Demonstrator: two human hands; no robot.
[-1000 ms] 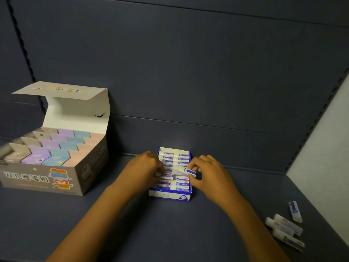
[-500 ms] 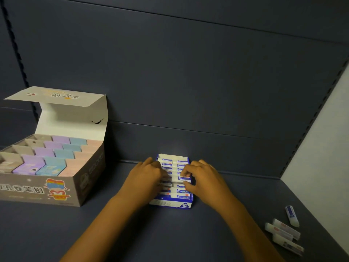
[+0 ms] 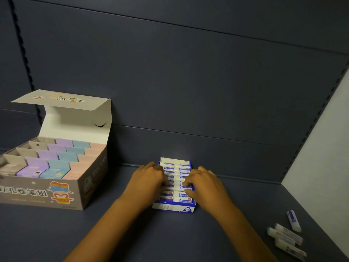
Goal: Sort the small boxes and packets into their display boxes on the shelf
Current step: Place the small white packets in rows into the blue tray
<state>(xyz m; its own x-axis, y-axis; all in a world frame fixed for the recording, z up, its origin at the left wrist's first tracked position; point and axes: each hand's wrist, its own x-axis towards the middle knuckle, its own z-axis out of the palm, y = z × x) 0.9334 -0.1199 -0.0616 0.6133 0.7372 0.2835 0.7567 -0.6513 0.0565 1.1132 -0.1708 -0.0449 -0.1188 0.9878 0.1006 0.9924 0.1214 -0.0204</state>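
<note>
Dark shelf [image 3: 188,239]: both hands, left hand [image 3: 149,179] and right hand [image 3: 203,183], have settled from pinching to pressing erasers flat into the blue display box [image 3: 174,208]; loose erasers [image 3: 287,237] wait at four o'clock.

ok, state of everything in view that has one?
blue display box: open, nearly full of packets.
grey display box: lid up, pastel boxes in rows.
loose packets: lying on shelf, unsorted.
left hand: fingers on the packet row.
right hand: fingers on the packet row.

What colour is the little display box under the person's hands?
Blue with white trim: the small display box, seen best in the head view.
</note>
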